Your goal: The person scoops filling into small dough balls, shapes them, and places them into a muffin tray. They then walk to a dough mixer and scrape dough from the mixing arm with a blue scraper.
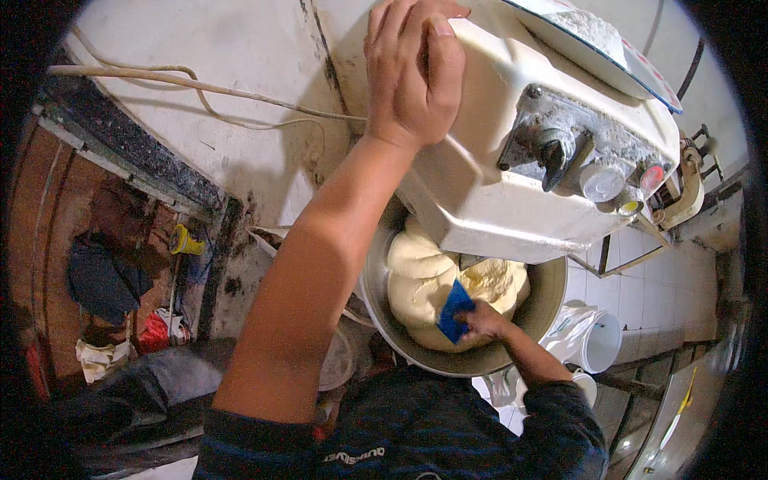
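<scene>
My left hand [417, 72] rests on the top edge of a white dough mixer's head [480, 198], fingers bent over it and no tool visible in it. Below the head, a steel mixing bowl [549, 300] holds a large mass of pale dough [420, 288]. My right hand [483, 322] reaches into the bowl, gripping a blue dough scraper [454, 312] against or just above the dough. The mixer's front carries a dusty control panel with a dark rotary knob [555, 153] and a red button [652, 177]. The mixer's tool is mostly hidden beneath the head.
An enamel plate [648, 84] with white powder sits on the mixer. Cables [240, 93] run along the wall at left. White buckets [602, 342] stand right of the bowl. A yellow flashlight-like object [183, 240] is at left, near a dark doorway edge [219, 270].
</scene>
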{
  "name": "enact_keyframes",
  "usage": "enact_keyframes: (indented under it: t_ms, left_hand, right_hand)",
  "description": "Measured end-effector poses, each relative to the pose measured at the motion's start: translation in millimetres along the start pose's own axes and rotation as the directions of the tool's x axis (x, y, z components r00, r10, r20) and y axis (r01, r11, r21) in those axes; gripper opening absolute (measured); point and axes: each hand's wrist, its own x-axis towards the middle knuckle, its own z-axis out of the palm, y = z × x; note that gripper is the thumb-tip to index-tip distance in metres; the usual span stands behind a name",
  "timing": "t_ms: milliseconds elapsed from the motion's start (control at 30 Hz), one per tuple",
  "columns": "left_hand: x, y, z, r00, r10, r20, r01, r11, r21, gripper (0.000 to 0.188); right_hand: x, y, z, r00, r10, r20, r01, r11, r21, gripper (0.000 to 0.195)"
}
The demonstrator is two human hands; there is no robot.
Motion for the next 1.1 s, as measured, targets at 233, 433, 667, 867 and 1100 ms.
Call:
enact_keyframes:
  t_ms: [233, 433, 667, 867, 1100]
  left_hand:
    - [-1.4, -1.2, 0.9, 0.997, 0.067, -0.047, -0.067, 0.998, 0.019, 0.033]
    - [-0.6, -6.2, 6.3, 0.997, 0.073, -0.029, -0.074, 0.997, -0.012, 0.032]
    - [0.5, 9.4, -0.8, 0.999, 0.036, -0.021, -0.037, 0.998, -0.054, 0.032]
    - [-3.5, -16.0, -5.4, 0.998, 0.054, 0.012, -0.053, 0.998, -0.019, 0.035]
    - [4.0, 9.1, 6.4, 1.000, 0.020, -0.008, -0.021, 0.993, -0.113, 0.035]
  right_hand:
    - [-63.5, -67.6, 42.3, 0.910, -0.375, 0.179, 0.415, 0.821, -0.393, 0.037]
    - [88.2, 28.2, 121.7, 0.850, -0.426, 0.309, 0.506, 0.823, -0.258, 0.032]
    - [169.0, -17.7, 113.9, 0.884, -0.443, 0.152, 0.435, 0.657, -0.616, 0.030]
    - [197.6, -99.9, 75.1, 0.863, -0.417, -0.285, 0.259, 0.850, -0.459, 0.027]
    - [309.2, -21.8, -3.8, 0.393, -0.482, -0.783, 0.192, 0.876, -0.443, 0.037]
